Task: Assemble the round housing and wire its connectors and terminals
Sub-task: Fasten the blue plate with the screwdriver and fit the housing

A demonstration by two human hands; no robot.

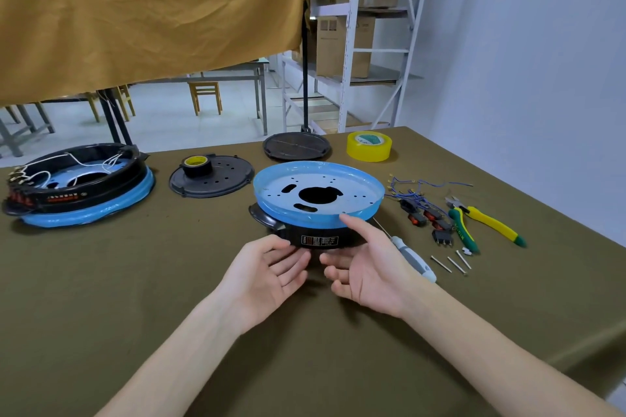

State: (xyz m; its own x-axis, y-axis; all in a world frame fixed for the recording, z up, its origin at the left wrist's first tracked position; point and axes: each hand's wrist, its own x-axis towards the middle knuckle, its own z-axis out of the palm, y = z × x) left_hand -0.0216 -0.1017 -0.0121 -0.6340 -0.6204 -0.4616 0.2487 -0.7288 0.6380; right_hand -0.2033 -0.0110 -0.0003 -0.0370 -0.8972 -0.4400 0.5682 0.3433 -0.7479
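Note:
A round black housing (pixel 321 237) stands mid-table, and a metal plate wrapped in blue film (pixel 318 195) lies on top of it. My left hand (pixel 267 272) is palm-up at the housing's near side, its fingertips touching the black wall. My right hand (pixel 367 269) is also open, index finger up against the blue rim. Blue wires with terminals (pixel 416 188) and red rocker switches (pixel 428 217) lie to the right. A second housing (pixel 78 179) with white wires inside sits at far left.
A black perforated cover (pixel 223 181) carries a roll of black tape (pixel 197 166). Behind are a dark round plate (pixel 296 145) and yellow tape (pixel 369 145). Pliers (pixel 474 220), a screwdriver (pixel 413 261) and long screws (pixel 450 262) lie on the right. The table's edge runs along the right.

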